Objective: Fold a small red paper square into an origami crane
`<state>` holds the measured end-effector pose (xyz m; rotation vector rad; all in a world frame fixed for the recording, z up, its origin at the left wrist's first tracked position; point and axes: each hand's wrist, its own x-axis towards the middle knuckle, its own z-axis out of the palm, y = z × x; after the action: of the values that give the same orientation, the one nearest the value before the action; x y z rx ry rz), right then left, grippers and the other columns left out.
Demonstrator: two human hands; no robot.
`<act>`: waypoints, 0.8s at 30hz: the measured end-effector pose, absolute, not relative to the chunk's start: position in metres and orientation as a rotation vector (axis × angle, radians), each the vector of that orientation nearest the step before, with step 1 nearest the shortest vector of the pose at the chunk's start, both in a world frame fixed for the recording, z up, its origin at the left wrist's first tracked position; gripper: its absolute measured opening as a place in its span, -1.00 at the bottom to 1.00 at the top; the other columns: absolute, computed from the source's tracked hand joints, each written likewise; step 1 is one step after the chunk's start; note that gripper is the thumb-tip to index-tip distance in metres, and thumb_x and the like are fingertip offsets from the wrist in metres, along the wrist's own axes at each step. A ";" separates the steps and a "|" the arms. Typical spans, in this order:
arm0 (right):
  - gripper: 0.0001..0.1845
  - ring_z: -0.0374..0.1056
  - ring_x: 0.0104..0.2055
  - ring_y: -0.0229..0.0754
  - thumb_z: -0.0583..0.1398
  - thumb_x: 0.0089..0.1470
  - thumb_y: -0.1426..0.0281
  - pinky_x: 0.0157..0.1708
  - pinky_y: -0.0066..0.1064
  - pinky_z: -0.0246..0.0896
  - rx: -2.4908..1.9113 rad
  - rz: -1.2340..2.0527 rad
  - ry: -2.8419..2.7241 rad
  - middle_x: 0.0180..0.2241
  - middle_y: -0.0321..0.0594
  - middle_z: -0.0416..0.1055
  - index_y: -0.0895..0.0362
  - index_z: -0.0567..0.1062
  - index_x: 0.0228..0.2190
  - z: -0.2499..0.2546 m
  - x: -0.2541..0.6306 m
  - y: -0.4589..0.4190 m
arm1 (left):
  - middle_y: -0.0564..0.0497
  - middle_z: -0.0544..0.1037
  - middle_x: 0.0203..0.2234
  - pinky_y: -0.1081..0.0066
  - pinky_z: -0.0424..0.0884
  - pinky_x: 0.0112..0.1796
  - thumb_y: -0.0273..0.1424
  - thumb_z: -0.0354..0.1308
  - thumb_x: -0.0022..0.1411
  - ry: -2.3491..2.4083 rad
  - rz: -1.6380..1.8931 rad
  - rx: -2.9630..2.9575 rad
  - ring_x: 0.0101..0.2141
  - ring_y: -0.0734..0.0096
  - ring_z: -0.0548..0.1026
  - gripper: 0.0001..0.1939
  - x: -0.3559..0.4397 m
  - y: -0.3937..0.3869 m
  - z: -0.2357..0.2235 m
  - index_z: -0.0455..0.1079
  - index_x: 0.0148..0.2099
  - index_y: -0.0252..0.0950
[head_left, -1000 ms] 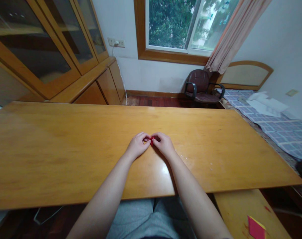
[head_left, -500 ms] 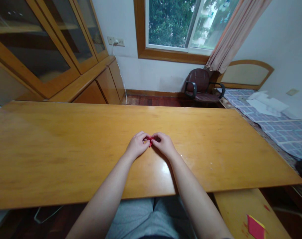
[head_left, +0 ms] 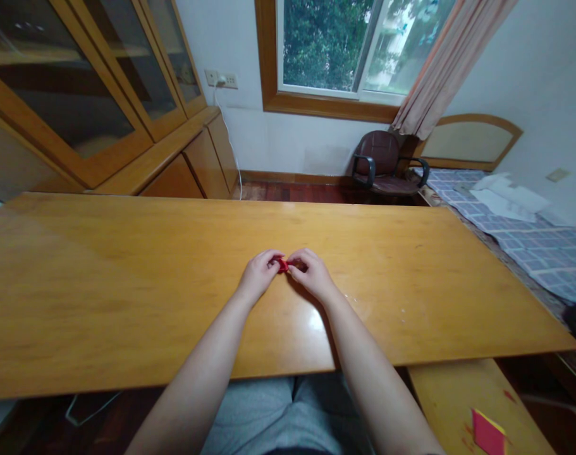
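Observation:
Between my two hands, just above the wooden table, is a small red folded paper piece. My left hand pinches its left side with thumb and fingers. From the other side, my right hand grips its right edge, fingertips close to those of the left. The fingers cover much of the piece, so its full shape cannot be made out.
A stack of red and yellow paper lies on a lower wooden surface at bottom right. Beyond the table stand a brown armchair, a glass-door cabinet and a bed with a checked cover.
The red paper piece has turned between my fingers and now shows a more compact shape. My left hand has shifted slightly left; the right hand has moved very little.

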<state>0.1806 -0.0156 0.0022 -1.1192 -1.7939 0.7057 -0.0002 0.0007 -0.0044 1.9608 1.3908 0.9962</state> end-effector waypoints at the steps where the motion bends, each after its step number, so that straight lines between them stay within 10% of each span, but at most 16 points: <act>1: -0.92 0.36 -0.28 -0.23 0.25 0.06 0.47 -0.29 -0.43 0.28 -1.122 0.688 -1.787 -0.29 -0.21 0.44 0.14 0.53 -0.32 0.002 0.180 -0.015 | -0.01 0.60 -0.29 0.37 0.45 -0.20 -0.55 0.08 0.13 1.381 1.006 1.902 -0.31 0.36 0.54 -0.75 -0.001 0.001 -0.005 0.48 -0.15 -0.27; 24: -0.90 0.34 -0.22 -0.13 0.24 0.12 0.51 -0.14 -0.33 0.23 -1.362 0.453 -1.939 -0.32 -0.19 0.45 0.10 0.56 -0.32 -0.011 0.181 -0.007 | -0.09 0.53 -0.14 0.23 0.47 -0.05 -0.62 0.08 0.08 1.342 1.083 1.956 -0.15 0.31 0.53 -0.57 0.001 0.003 -0.012 0.35 0.03 -0.29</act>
<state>0.1813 -0.0068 -0.0107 -1.3624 -1.9391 0.4527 0.0013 0.0031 -0.0122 1.9563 1.3416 1.0831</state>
